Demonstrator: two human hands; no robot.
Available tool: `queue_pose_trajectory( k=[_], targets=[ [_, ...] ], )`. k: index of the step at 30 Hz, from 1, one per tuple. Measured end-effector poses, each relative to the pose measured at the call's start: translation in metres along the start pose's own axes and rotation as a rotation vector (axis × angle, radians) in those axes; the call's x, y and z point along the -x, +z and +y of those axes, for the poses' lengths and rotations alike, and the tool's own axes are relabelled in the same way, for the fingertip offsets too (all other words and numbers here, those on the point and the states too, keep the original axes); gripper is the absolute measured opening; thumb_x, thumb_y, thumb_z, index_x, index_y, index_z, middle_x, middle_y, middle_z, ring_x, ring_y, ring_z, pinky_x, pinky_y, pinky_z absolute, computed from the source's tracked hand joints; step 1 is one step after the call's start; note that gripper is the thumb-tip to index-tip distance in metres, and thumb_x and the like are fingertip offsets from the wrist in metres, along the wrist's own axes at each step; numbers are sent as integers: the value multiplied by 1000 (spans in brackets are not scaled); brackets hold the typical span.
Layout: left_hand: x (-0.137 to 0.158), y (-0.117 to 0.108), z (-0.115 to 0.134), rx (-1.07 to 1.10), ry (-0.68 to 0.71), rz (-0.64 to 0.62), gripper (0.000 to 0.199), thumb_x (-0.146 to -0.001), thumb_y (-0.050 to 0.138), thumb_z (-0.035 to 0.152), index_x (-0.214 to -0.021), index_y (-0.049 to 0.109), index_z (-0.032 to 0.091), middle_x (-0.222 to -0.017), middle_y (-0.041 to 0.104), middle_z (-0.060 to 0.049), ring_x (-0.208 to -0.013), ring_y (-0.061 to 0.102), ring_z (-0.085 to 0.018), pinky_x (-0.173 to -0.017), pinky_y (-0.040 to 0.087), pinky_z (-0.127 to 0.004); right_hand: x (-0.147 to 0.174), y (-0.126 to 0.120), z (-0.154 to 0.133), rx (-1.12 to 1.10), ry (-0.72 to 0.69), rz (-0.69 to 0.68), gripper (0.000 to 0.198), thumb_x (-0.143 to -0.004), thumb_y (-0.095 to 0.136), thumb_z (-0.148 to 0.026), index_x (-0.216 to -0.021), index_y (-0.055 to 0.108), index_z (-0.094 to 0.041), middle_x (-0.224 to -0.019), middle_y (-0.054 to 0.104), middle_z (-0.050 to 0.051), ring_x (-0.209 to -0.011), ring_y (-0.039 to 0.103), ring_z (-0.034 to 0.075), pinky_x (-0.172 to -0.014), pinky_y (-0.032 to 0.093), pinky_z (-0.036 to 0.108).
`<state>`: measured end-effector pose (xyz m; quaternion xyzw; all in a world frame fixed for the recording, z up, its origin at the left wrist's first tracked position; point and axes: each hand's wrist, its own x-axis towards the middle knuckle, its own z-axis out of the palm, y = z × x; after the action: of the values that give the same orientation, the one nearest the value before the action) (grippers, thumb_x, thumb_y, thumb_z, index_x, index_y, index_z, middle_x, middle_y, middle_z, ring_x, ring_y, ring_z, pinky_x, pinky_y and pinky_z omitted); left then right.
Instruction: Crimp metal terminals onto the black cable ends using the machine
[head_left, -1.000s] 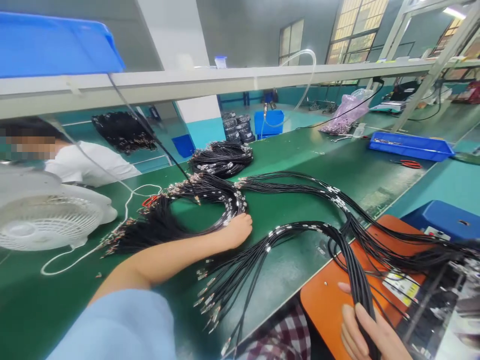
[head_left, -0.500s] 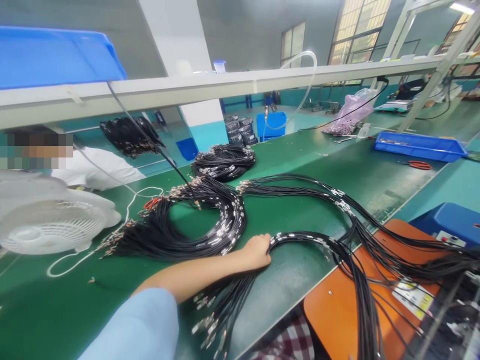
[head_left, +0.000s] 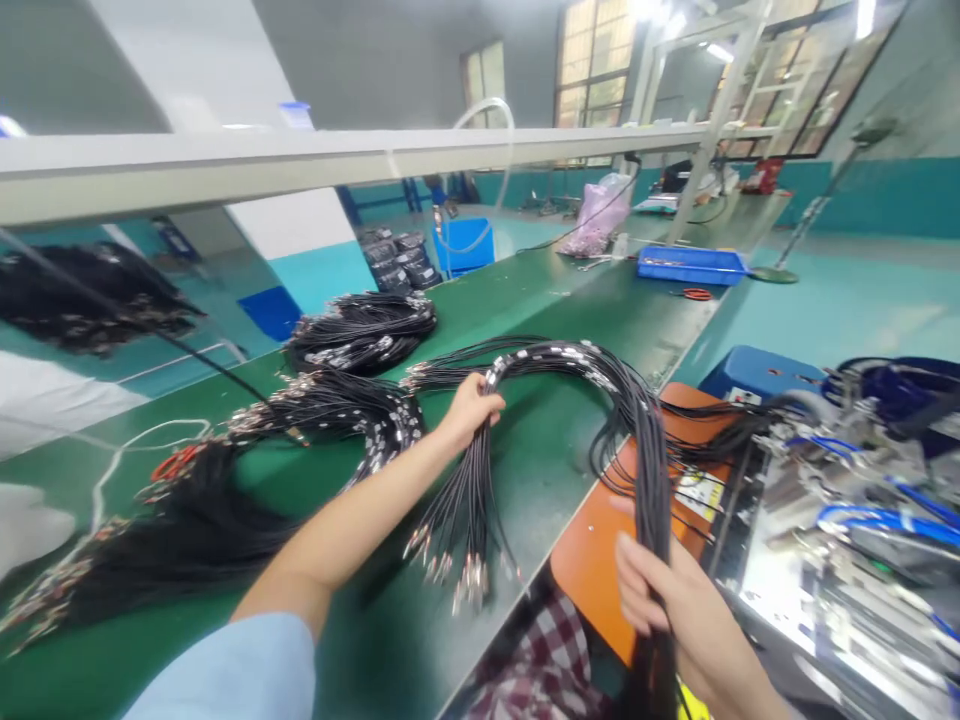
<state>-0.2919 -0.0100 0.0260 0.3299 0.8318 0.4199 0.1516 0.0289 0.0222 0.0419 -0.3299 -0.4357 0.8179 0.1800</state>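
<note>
Left hand (head_left: 471,408): we close our grip on the cable bundle (head_left: 570,362).
Right hand (head_left: 671,600): gripped shut on the same bundle, at 5 o'clock.
Risk: loose connector ends (head_left: 457,570) may snag the counter (head_left: 540,470) edge.

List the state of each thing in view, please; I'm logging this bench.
Left hand: closed on the cable bundle, lifted off the green bench.
Right hand: closed on the same bundle, lower down.
Cable bundle: arched between both hands, metal ends hanging loose.
Coiled cables: lying flat on the bench.
Blue tray: resting on the bench, far end.
</note>
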Motion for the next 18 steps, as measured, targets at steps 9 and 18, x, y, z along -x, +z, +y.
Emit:
queue_pose_trajectory(
  k=[9, 18],
  targets=[
    [-45, 52, -41, -440, -99, -34, 36, -93, 58, 36, -124, 56, 16, -124, 58, -10, -106, 61, -22, -89, 54, -43, -81, -22, 57, 502, -207, 198, 59, -85, 52, -31, -138, 30, -19, -52, 44, -11, -40, 46, 12, -42, 39, 23],
    [-139, 50, -29, -684, 3, -90, 36, -93, 58, 36, -123, 56, 16, -123, 59, -10, -105, 61, -22, -88, 54, -43, -98, -1, 49, 736, -37, 25, 45, -89, 44, -17, -132, 33, -14, -58, 50, -6, -43, 52, 12, -44, 43, 22]
  ],
)
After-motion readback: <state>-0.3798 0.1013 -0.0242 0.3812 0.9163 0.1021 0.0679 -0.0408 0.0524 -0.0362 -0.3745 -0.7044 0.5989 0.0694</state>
